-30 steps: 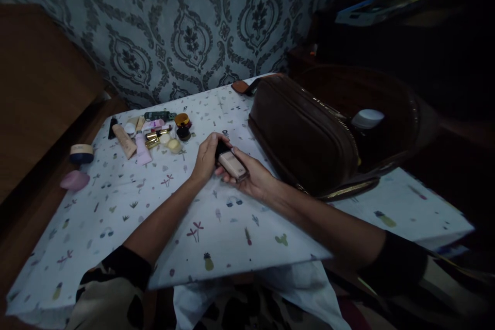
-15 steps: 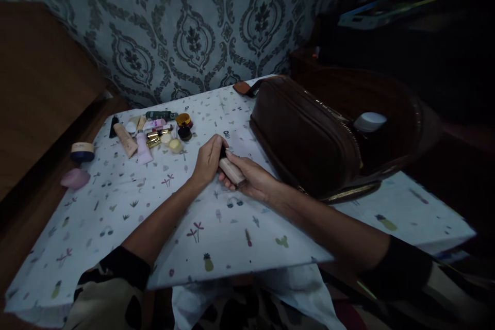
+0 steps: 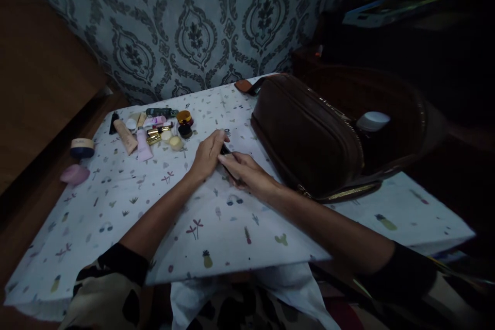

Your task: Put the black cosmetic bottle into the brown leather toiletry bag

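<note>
Both my hands meet at the middle of the table over a small beige bottle with a black cap (image 3: 225,150). My right hand (image 3: 243,171) is turned palm down and wrapped round the bottle's body, hiding most of it. My left hand (image 3: 208,153) curls round the cap end. Only a sliver of the black cap shows between the two hands. Just to the right lies an open brown leather bag (image 3: 309,139) with a white-capped container (image 3: 372,120) inside.
A heap of cosmetics (image 3: 154,129) lies at the far left of the patterned tablecloth (image 3: 127,206): tubes, lipsticks, small jars. A round jar (image 3: 81,147) and a pink sponge (image 3: 75,174) sit on the wooden edge further left. Patterned wallpaper stands behind.
My right hand has rolled over from palm up to palm down, so the beige bottle is now mostly hidden under it. Both hands stay at the same spot.
</note>
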The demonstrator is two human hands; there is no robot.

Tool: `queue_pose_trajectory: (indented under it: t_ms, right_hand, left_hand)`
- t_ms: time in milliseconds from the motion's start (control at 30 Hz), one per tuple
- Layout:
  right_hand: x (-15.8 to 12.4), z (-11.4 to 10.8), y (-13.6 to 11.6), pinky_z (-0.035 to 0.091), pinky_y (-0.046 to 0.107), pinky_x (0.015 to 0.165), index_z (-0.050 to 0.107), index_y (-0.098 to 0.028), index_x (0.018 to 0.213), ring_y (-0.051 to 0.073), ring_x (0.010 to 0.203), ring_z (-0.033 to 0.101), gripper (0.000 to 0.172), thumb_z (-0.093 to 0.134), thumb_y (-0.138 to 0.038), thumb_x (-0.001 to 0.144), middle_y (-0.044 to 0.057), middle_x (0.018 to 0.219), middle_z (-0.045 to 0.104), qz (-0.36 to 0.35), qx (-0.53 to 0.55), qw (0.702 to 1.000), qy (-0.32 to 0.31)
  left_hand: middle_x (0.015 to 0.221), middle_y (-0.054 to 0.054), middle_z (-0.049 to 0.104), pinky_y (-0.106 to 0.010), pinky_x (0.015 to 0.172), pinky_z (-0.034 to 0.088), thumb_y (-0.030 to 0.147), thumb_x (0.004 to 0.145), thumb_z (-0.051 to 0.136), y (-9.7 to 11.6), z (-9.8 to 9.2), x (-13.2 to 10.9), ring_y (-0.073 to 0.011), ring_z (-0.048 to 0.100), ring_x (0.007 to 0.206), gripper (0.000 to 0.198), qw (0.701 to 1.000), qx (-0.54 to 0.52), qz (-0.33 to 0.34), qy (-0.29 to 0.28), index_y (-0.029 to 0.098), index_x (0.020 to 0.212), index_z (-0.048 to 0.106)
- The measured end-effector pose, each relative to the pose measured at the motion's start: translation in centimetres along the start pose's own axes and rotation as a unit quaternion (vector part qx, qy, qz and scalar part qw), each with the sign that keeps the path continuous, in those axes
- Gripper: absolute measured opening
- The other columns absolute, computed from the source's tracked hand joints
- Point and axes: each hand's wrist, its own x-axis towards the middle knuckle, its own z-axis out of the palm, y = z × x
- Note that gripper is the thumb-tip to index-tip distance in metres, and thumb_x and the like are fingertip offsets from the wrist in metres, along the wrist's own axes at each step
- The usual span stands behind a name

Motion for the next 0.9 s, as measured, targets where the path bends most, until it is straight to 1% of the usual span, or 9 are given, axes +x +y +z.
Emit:
queue_pose_trajectory:
  t_ms: [100, 233, 333, 400, 533, 633, 767, 833, 900]
  right_hand:
    - [-0.3, -0.1, -0.7, 0.018, 0.017, 0.033, 0.047, -0.022, 0.082, 0.006, 0.04, 0.036, 0.028, 0.072, -0.034, 0.078, -0.008, 0.052, 0.048, 0.015, 0.029, 0.999, -0.01]
    - [-0.5, 0.0, -1.4, 0.017, 0.015, 0.034, 0.048, -0.021, 0.085, 0.006, 0.041, 0.04, 0.024, 0.069, -0.028, 0.076, -0.006, 0.06, 0.054, 0.057, 0.103, 0.992, -0.032]
    - [-0.5, 0.0, -1.6, 0.019, 0.014, 0.034, 0.05, -0.019, 0.084, 0.006, 0.044, 0.043, 0.018, 0.065, -0.028, 0.081, -0.003, 0.064, 0.057, 0.103, 0.187, 0.975, -0.063]
    - [-0.5, -0.1, -1.6, 0.021, 0.014, 0.035, 0.053, -0.018, 0.083, 0.007, 0.046, 0.046, 0.015, 0.059, -0.03, 0.089, -0.001, 0.065, 0.057, 0.134, 0.241, 0.957, -0.084]
    - [-0.4, -0.3, -1.5, 0.026, 0.015, 0.036, 0.056, -0.015, 0.081, 0.007, 0.046, 0.047, 0.033, 0.04, -0.034, 0.102, 0.002, 0.065, 0.058, 0.159, 0.288, 0.939, -0.102]
    - [-0.2, -0.4, -1.1, 0.027, 0.016, 0.036, 0.055, -0.016, 0.078, 0.007, 0.042, 0.045, 0.039, 0.038, -0.04, 0.104, 0.0, 0.06, 0.057, 0.183, 0.281, 0.935, -0.117]
    - [0.2, -0.2, -0.3, 0.028, 0.018, 0.036, 0.053, -0.018, 0.075, 0.008, 0.038, 0.043, 0.056, 0.037, -0.065, 0.099, -0.002, 0.055, 0.054, 0.186, 0.257, 0.939, -0.131]
    - [0.3, 0.0, 0.1, 0.031, 0.02, 0.038, 0.054, -0.018, 0.077, 0.009, 0.038, 0.044, 0.058, 0.035, -0.069, 0.097, -0.002, 0.054, 0.054, 0.161, 0.239, 0.952, -0.101]
    - [0.3, 0.2, 0.4, 0.036, 0.022, 0.042, 0.054, -0.019, 0.082, 0.01, 0.041, 0.047, 0.051, 0.046, -0.068, 0.094, -0.003, 0.056, 0.056, 0.111, 0.228, 0.965, -0.071]
  left_hand:
    - [0.078, -0.003, 0.063, -0.029, 0.074, 0.046, 0.072, 0.096, 0.025, -0.3, 0.1, 0.2, -0.0175, 0.06, 0.078, 0.065, 0.996, -0.079, -0.027, 0.013, 0.02, 0.081, 0.063]
    - [0.074, -0.004, 0.064, -0.028, 0.067, 0.047, 0.075, 0.093, 0.026, -0.5, 0.3, 0.1, -0.016, 0.06, 0.071, 0.07, 0.989, -0.134, -0.055, 0.008, 0.019, 0.078, 0.064]
    - [0.074, -0.003, 0.065, -0.027, 0.059, 0.045, 0.073, 0.094, 0.029, -0.4, 0.4, -0.1, -0.0151, 0.059, 0.066, 0.065, 0.984, -0.164, -0.068, 0.002, 0.019, 0.084, 0.064]
    - [0.078, -0.003, 0.066, -0.026, 0.059, 0.045, 0.07, 0.095, 0.032, -0.2, 0.5, -0.2, -0.0155, 0.06, 0.069, 0.059, 0.983, -0.175, -0.059, 0.005, 0.019, 0.089, 0.063]
    - [0.072, 0.0, 0.059, -0.027, 0.066, 0.044, 0.058, 0.097, 0.04, 0.3, 0.4, -0.4, -0.015, 0.055, 0.071, 0.045, 0.993, -0.112, -0.009, 0.028, 0.021, 0.079, 0.058]
    - [0.063, 0.001, 0.051, -0.028, 0.064, 0.041, 0.051, 0.095, 0.042, 0.7, 0.2, -0.5, -0.0156, 0.049, 0.066, 0.041, 0.998, -0.046, 0.001, 0.05, 0.022, 0.068, 0.052]
    - [0.059, 0.002, 0.049, -0.029, 0.061, 0.041, 0.049, 0.091, 0.045, 1.1, 0.2, -0.7, -0.0169, 0.048, 0.062, 0.036, 0.998, -0.051, -0.025, 0.026, 0.023, 0.067, 0.051]
    - [0.064, 0.002, 0.054, -0.029, 0.064, 0.044, 0.049, 0.091, 0.047, 1.4, 0.3, -0.8, -0.0177, 0.052, 0.066, 0.034, 0.997, -0.061, -0.031, 0.028, 0.023, 0.071, 0.055]
    - [0.074, 0.0, 0.061, -0.029, 0.069, 0.048, 0.052, 0.092, 0.047, 1.8, 0.5, -0.9, -0.0186, 0.057, 0.074, 0.035, 0.995, -0.075, -0.037, 0.046, 0.022, 0.078, 0.06]
